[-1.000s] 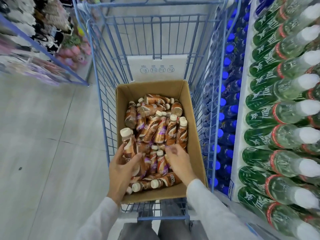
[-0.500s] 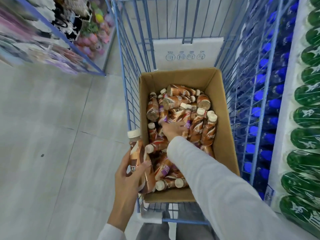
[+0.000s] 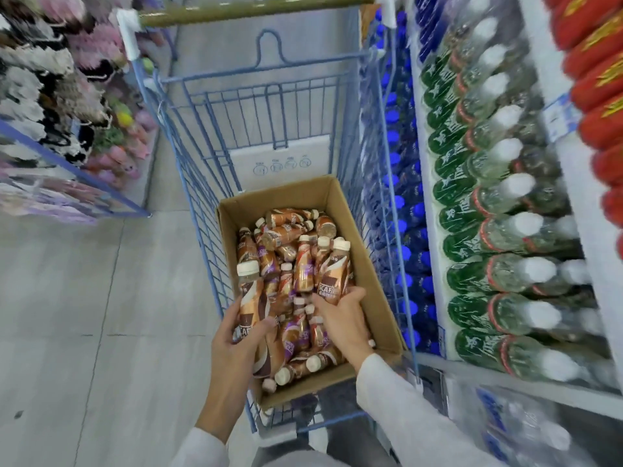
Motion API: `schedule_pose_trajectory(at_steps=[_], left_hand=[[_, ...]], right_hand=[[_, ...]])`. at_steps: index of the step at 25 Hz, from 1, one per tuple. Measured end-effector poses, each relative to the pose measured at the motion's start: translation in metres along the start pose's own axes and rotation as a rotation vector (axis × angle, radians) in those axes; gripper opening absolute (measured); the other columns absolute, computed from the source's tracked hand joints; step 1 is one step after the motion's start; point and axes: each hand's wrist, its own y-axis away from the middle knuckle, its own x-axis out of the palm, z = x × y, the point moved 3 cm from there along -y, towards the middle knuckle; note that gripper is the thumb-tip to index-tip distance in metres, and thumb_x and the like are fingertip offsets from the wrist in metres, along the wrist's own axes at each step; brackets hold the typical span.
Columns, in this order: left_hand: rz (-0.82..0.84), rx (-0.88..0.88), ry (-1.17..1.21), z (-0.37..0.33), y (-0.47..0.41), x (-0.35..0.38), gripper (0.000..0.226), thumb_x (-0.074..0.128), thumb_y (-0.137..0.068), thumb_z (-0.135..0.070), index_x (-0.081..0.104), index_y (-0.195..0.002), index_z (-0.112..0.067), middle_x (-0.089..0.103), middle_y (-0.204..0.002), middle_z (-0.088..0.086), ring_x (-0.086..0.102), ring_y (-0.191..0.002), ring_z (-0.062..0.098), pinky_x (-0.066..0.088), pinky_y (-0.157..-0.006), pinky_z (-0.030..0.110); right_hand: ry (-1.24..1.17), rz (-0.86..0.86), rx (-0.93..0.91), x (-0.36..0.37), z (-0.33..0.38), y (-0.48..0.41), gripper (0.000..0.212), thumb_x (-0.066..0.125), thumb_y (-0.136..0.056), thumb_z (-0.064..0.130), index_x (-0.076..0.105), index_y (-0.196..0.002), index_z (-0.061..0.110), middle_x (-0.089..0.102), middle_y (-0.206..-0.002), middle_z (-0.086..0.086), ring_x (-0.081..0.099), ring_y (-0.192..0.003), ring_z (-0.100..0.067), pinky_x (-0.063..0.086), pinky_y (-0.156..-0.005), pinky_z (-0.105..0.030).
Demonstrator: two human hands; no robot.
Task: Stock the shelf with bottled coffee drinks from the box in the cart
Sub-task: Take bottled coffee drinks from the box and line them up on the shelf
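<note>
Over the near end of the box [image 3: 365,254] in the cart [image 3: 256,76], each hand holds a coffee bottle upright. The left hand [image 3: 236,338] has its fingers wrapped round the left bottle [image 3: 250,298], and the right hand [image 3: 340,318] is clamped on the right bottle [image 3: 333,274]. These full plastic bottles are likely stiff and fairly weighty, with slick labels, so mid-body is the surest hold. Half a second earlier the right hand was reaching farther in, with nothing lifted.

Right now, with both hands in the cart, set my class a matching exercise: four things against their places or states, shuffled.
1 left hand
2 right hand
3 cardboard box
4 green-labelled bottles

a on the shelf
b grips a coffee bottle by the box's left wall
c sits in the blue cart
d grips another coffee bottle nearer its right wall

Pairs: 1-b, 2-d, 3-c, 4-a
</note>
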Motion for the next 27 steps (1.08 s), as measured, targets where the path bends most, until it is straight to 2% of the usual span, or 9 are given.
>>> schedule_pose_trajectory(at_steps=[3, 5, 9, 12, 14, 17, 21, 24, 27], left_hand=[[0.174, 0.003, -0.009, -0.018, 0.013, 0.040, 0.058, 0.082, -0.082, -0.020, 0.063, -0.133, -0.040, 0.076, -0.110, -0.010, 0.077, -0.094, 0.019, 0.064, -0.070, 0.040], [0.293, 0.043, -0.047, -0.027, 0.026, 0.073, 0.063, 0.084, -0.080, -0.021, 0.061, -0.136, -0.041, 0.075, -0.113, -0.009, 0.076, -0.098, 0.020, 0.063, -0.080, 0.045], [0.537, 0.175, -0.156, -0.043, 0.085, 0.152, 0.049, 0.085, -0.078, -0.017, 0.070, -0.112, -0.048, 0.074, -0.105, -0.020, 0.071, -0.083, -0.007, 0.055, -0.065, 0.010], [0.698, 0.250, -0.224, -0.046, 0.152, 0.203, 0.047, 0.088, -0.072, -0.018, 0.067, -0.103, -0.047, 0.070, -0.086, -0.039, 0.064, -0.075, -0.021, 0.045, -0.060, -0.001], [0.806, 0.248, -0.228, -0.043, 0.197, 0.228, 0.047, 0.089, -0.067, -0.021, 0.067, -0.095, -0.052, 0.072, -0.082, -0.035, 0.067, -0.070, -0.014, 0.051, -0.060, 0.008], [0.974, 0.275, -0.233, -0.038, 0.281, 0.253, 0.051, 0.092, -0.049, -0.034, 0.072, -0.090, -0.056, 0.076, -0.088, -0.027, 0.072, -0.073, -0.005, 0.054, -0.065, 0.023], [1.198, 0.325, -0.228, -0.028, 0.391, 0.271, 0.066, 0.092, -0.050, -0.040, 0.073, -0.113, -0.048, 0.079, -0.106, -0.004, 0.077, -0.095, 0.021, 0.059, -0.079, 0.041], [1.341, 0.374, -0.232, -0.014, 0.469, 0.292, 0.065, 0.090, -0.051, -0.037, 0.074, -0.114, -0.036, 0.079, -0.102, 0.006, 0.076, -0.090, 0.026, 0.057, -0.085, 0.044], [1.482, 0.411, -0.198, -0.003, 0.543, 0.314, 0.059, 0.090, -0.050, -0.036, 0.076, -0.106, -0.041, 0.080, -0.097, 0.002, 0.076, -0.084, 0.018, 0.060, -0.074, 0.032]], right_hand=[[-0.176, -0.131, -0.057, -0.065, 0.001, 0.058, 0.060, 0.079, -0.082, 0.040, 0.028, -0.112, 0.029, 0.065, -0.106, 0.004, 0.069, -0.079, -0.002, 0.054, -0.066, -0.017], [-0.250, -0.222, -0.081, -0.103, -0.001, 0.090, 0.061, 0.082, -0.080, 0.038, 0.029, -0.109, 0.031, 0.065, -0.105, 0.006, 0.066, -0.079, 0.002, 0.047, -0.062, -0.012], [-0.387, -0.425, -0.124, -0.177, -0.022, 0.153, 0.059, 0.082, -0.079, 0.033, 0.031, -0.107, 0.038, 0.061, -0.105, 0.013, 0.062, -0.081, 0.011, 0.042, -0.062, -0.006], [-0.490, -0.569, -0.164, -0.227, -0.051, 0.210, 0.062, 0.081, -0.081, 0.032, 0.031, -0.115, 0.045, 0.061, -0.107, 0.021, 0.061, -0.083, 0.014, 0.043, -0.066, -0.006], [-0.562, -0.641, -0.202, -0.256, -0.071, 0.252, 0.066, 0.082, -0.081, 0.031, 0.038, -0.127, 0.045, 0.065, -0.110, 0.023, 0.064, -0.091, 0.010, 0.047, -0.077, -0.013], [-0.610, -0.787, -0.257, -0.300, -0.107, 0.325, 0.052, 0.085, -0.079, 0.028, 0.051, -0.116, 0.043, 0.071, -0.098, 0.022, 0.067, -0.084, 0.005, 0.050, -0.075, -0.015], [-0.592, -0.938, -0.290, -0.344, -0.151, 0.423, 0.051, 0.083, -0.076, 0.044, 0.049, -0.114, 0.044, 0.069, -0.097, 0.021, 0.066, -0.086, 0.003, 0.049, -0.071, -0.017], [-0.598, -1.065, -0.351, -0.376, -0.183, 0.489, 0.052, 0.083, -0.077, 0.043, 0.047, -0.114, 0.045, 0.067, -0.098, 0.024, 0.066, -0.087, 0.003, 0.051, -0.071, -0.016], [-0.594, -1.234, -0.380, -0.410, -0.207, 0.545, 0.050, 0.084, -0.077, 0.044, 0.047, -0.110, 0.043, 0.067, -0.096, 0.022, 0.067, -0.086, 0.002, 0.054, -0.070, -0.018]])
